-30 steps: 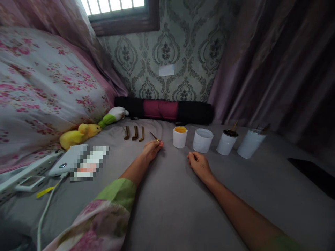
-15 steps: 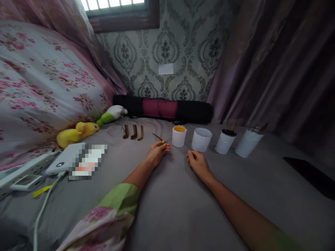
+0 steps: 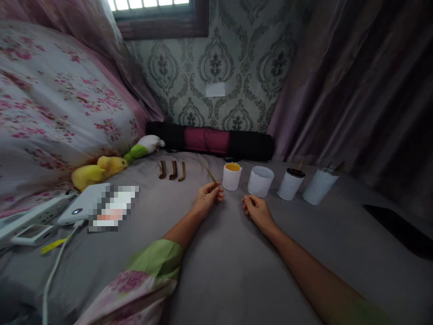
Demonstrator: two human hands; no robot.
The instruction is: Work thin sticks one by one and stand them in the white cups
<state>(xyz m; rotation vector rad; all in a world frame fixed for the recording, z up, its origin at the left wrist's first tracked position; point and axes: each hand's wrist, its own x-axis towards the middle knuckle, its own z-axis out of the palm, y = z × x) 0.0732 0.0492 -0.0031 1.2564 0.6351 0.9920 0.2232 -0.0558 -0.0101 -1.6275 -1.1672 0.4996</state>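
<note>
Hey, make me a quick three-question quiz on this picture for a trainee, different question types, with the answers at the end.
1. Which hand is holding the thin brown item?
2. Multiple choice: the inside of the leftmost pale container looks: A, green; B, yellow; C, black.
3. True or false: the yellow plush toy lies to the right of the right hand.

Key
1. The left hand.
2. B, yellow.
3. False: the yellow plush toy lies to the left of both the left hand and the right hand.
</note>
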